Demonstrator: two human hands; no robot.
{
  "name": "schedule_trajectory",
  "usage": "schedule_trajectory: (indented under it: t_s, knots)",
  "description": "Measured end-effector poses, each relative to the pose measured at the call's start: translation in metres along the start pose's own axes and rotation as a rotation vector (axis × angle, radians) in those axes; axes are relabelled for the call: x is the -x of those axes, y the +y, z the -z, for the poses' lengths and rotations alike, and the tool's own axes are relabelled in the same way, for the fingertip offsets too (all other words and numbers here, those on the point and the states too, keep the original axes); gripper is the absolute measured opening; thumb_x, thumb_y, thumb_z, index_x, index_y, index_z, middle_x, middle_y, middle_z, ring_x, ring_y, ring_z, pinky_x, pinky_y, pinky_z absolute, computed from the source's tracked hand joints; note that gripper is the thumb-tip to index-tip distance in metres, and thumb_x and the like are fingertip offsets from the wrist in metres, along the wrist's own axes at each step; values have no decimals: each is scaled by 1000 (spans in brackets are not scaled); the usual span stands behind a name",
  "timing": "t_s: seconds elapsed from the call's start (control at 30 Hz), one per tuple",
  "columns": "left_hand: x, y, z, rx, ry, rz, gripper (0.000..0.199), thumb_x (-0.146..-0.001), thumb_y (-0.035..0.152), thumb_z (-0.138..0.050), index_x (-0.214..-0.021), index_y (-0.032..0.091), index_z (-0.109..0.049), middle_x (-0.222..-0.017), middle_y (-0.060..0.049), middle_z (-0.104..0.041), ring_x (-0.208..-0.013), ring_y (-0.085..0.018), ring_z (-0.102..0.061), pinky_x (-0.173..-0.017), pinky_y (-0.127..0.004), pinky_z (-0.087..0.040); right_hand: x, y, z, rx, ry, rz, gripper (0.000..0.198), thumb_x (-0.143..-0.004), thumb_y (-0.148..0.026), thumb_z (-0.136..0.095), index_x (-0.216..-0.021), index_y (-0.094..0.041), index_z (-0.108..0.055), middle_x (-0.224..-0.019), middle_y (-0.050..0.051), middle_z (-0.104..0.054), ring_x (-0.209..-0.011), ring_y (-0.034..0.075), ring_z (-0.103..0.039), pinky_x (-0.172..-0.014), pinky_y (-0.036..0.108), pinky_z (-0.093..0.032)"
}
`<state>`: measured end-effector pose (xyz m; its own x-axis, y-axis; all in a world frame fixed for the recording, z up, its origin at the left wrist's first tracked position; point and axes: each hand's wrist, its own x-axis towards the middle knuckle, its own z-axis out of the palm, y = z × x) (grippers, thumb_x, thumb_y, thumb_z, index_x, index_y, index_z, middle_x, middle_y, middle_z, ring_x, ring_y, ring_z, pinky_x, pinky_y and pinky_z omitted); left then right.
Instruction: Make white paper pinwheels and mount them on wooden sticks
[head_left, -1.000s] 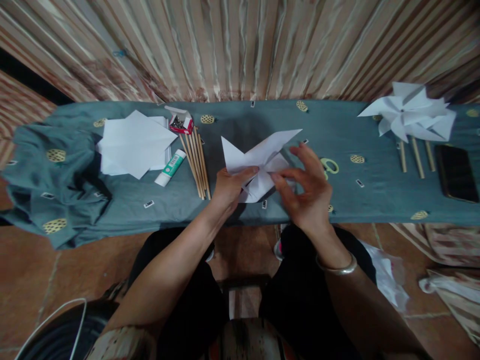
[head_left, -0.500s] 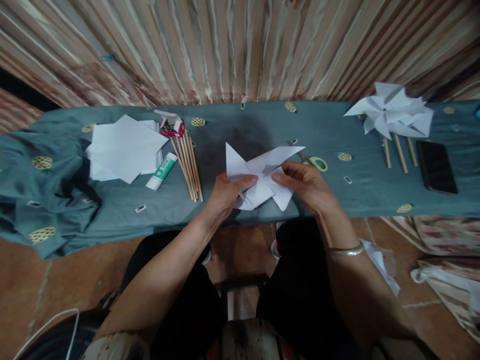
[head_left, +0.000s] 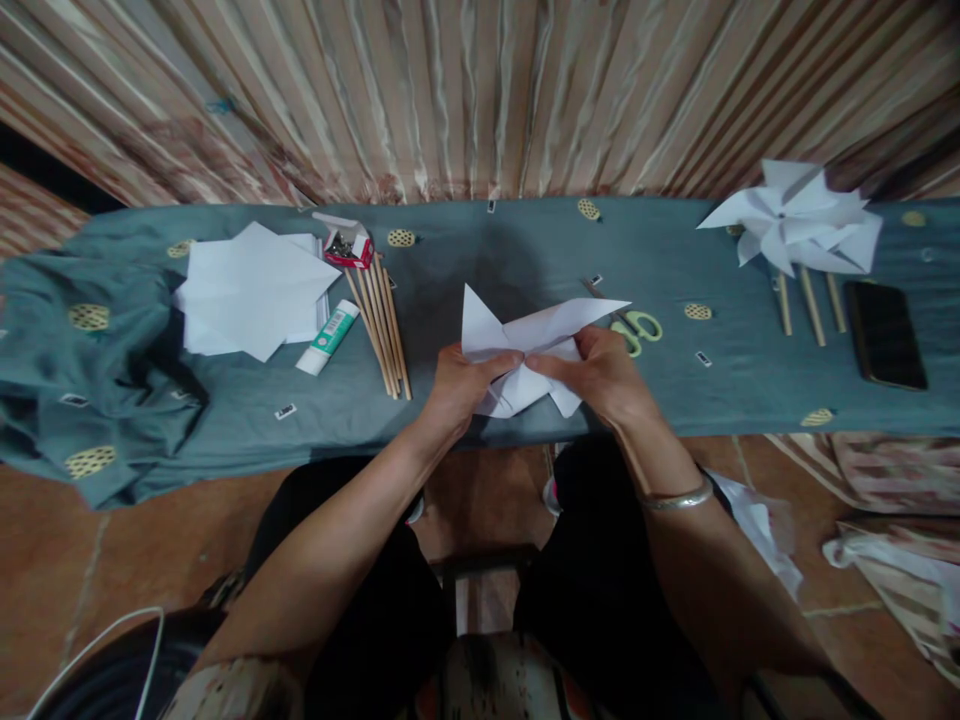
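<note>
A white paper pinwheel (head_left: 545, 325) is held between both my hands just over the front of the table, its pointed blades sticking out. My left hand (head_left: 463, 380) grips its left side, thumb pressed near the centre. From the right, my right hand (head_left: 600, 372) pinches it too, with its thumb at the middle close to the other thumb. Fingers under the paper are hidden. Beyond my right hand lie scissors (head_left: 636, 330) with pale green handles. Left of my left hand rest several thin wooden sticks (head_left: 384, 335).
At left are stacked white paper sheets (head_left: 255, 290), a glue stick (head_left: 328, 337) and an open red box (head_left: 348, 245) of small metal pins. Paper pinwheels on sticks (head_left: 802, 225) lie at right beside a black phone (head_left: 886, 335). A green-grey cloth (head_left: 247, 425) covers the table.
My right hand has moved inward, bringing its thumb to the pinwheel's centre near my left thumb. More of the scissors' handles shows. The view has shifted slightly.
</note>
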<state>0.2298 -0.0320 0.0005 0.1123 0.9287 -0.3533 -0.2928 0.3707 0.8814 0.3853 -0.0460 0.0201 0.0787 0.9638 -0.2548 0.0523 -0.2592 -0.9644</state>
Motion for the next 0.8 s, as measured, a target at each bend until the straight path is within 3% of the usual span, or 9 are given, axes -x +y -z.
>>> schedule_trajectory:
  t_s: [0.17, 0.27, 0.37, 0.5, 0.63, 0.8]
  knots:
    - [0, 1, 0, 6, -29, 7, 29, -55, 30, -85, -75, 14, -73, -74, -3, -73, -71, -16, -66, -70, -28, -50, -2, 4, -4, -1, 69, -43, 28, -57, -26, -81, -82, -18, -71, -82, 5, -75, -71, 21, -68, -65, 35, -56]
    - [1, 7, 2, 59, -107, 34, 45, -62, 50, -82, -86, 13, -73, -85, -9, -75, -82, -24, -69, -74, -33, -53, -2, 4, -2, -49, 99, -83, 30, -53, -26, -82, -80, -18, -71, -79, 4, -75, -66, 19, -67, -63, 34, -55]
    - [1, 16, 11, 107, -182, 18, 58, -76, 65, -65, -105, 15, -69, -101, -13, -75, -96, -28, -69, -79, -37, -54, -2, 1, 1, -119, 111, -101, 30, -51, -27, -82, -77, -18, -71, -79, 4, -75, -63, 16, -66, -61, 32, -54]
    - [3, 22, 29, 0, -209, -108, 49, -83, 45, -66, -127, 27, -58, -116, -7, -71, -106, -25, -67, -91, -41, -52, -3, -1, 8, -171, 127, -107, 27, -51, -26, -82, -75, -19, -71, -78, 4, -76, -62, 16, -66, -59, 30, -53]
    - [4, 21, 39, -197, -278, -286, 28, -75, 25, -72, -103, 24, -73, -124, -6, -68, -116, -25, -62, -100, -39, -48, -4, 0, 10, -199, 105, -107, 27, -51, -25, -82, -76, -19, -72, -77, 3, -76, -63, 16, -66, -59, 30, -53]
    - [3, 21, 34, -285, -313, -308, 10, -68, 25, -80, -78, 22, -78, -112, -5, -70, -102, -21, -66, -94, -36, -51, -3, 1, 9, -201, 73, -107, 29, -52, -24, -84, -78, -19, -72, -78, 2, -75, -63, 15, -65, -62, 30, -53]
